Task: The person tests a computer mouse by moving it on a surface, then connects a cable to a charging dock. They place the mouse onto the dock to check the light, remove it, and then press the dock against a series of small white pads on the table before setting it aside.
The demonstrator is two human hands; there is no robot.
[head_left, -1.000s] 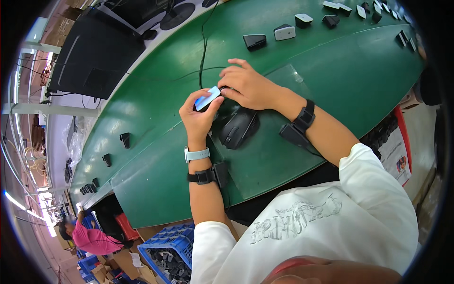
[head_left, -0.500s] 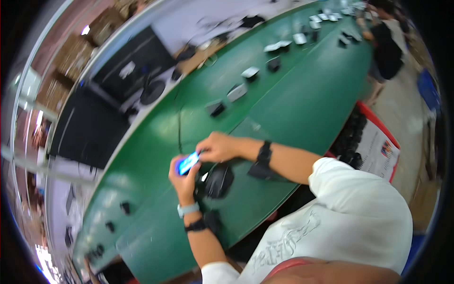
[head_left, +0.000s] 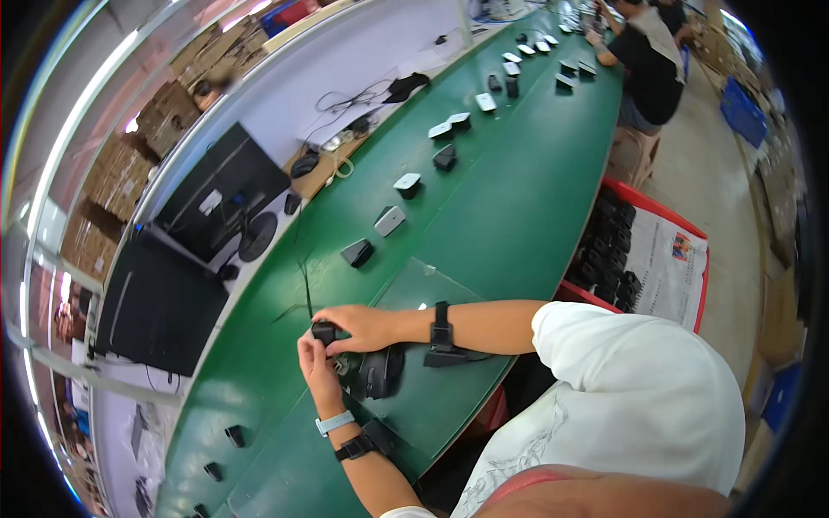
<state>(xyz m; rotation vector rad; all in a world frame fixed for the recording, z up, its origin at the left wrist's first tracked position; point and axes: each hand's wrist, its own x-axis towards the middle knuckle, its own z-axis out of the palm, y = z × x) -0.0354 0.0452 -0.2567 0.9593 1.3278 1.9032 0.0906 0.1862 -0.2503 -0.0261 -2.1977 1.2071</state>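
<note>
A small black device (head_left: 325,333) is held between both hands above the green table. My left hand (head_left: 319,367) grips it from the near left side, with fingers closed round it. From the right, my right hand (head_left: 364,327) pinches the same device, and its fingers partly cover it. A thin black cable (head_left: 307,285) runs up the table just beyond the hands. Below my right hand, a larger black rounded object (head_left: 380,373) lies on a clear sheet (head_left: 432,285). Black straps with small boxes circle both wrists.
Several black-and-white devices (head_left: 389,221) stand in a line up the green table (head_left: 518,173). A red bin (head_left: 704,293) of black units sits at the right edge. Monitors (head_left: 220,190) stand at the left. Farther along, a person (head_left: 648,69) sits at the table.
The device's glowing blue-white screen, visible earlier, no longer shows; its dark side faces up. My right hand has come down and closer round it. The whole view has shifted.
</note>
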